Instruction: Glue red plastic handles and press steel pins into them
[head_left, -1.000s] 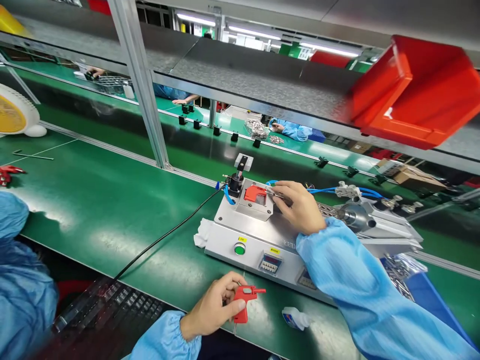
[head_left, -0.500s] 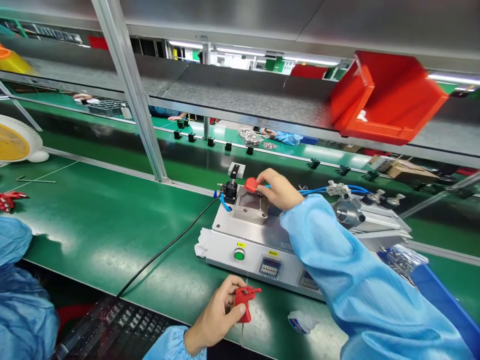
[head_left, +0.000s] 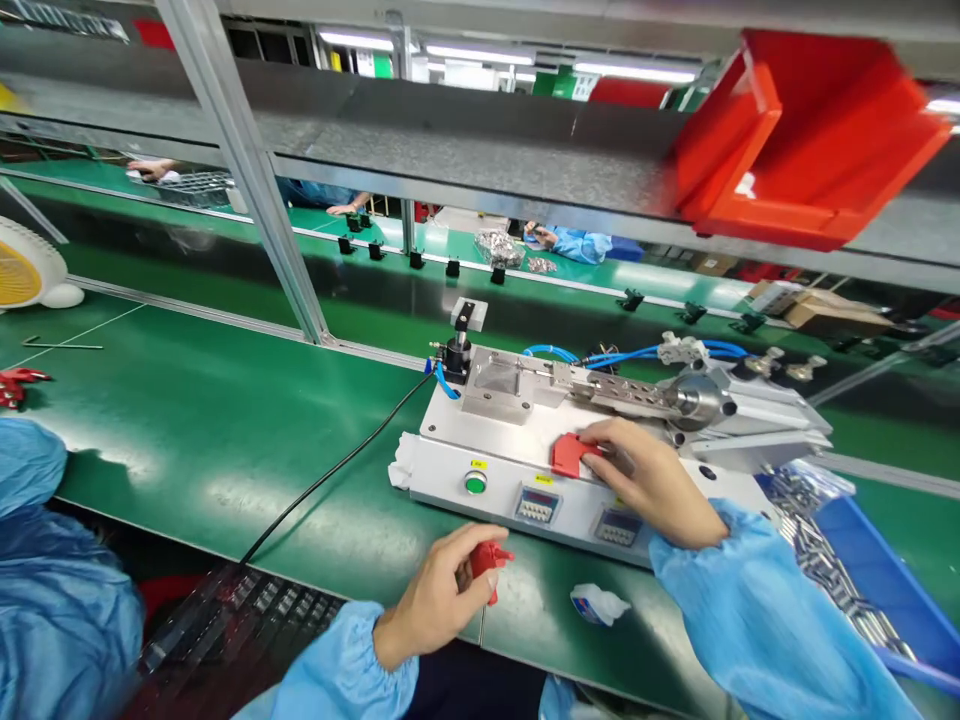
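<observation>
My right hand (head_left: 649, 480) grips a small red plastic part (head_left: 568, 454) over the front of the grey bench machine (head_left: 450, 455), near its display panels. The machine's metal nest (head_left: 499, 381) at the back stands bare beside a black cylinder post (head_left: 457, 351). My left hand (head_left: 442, 590) holds a second red plastic part (head_left: 486, 562) low over the green belt (head_left: 210, 420), just in front of the machine's green button (head_left: 474, 484). Both sleeves are light blue.
A black cable (head_left: 330, 470) runs from the machine to the lower left. A white wipe (head_left: 598, 604) lies on the belt by my arms. A blue bin of metal pieces (head_left: 847, 570) sits right, a red bin (head_left: 802, 130) on the shelf above. Other people's hands work beyond.
My right hand lifted the red part out of the metal nest and carried it toward me, down to the machine's front. My left hand stayed put with its red part.
</observation>
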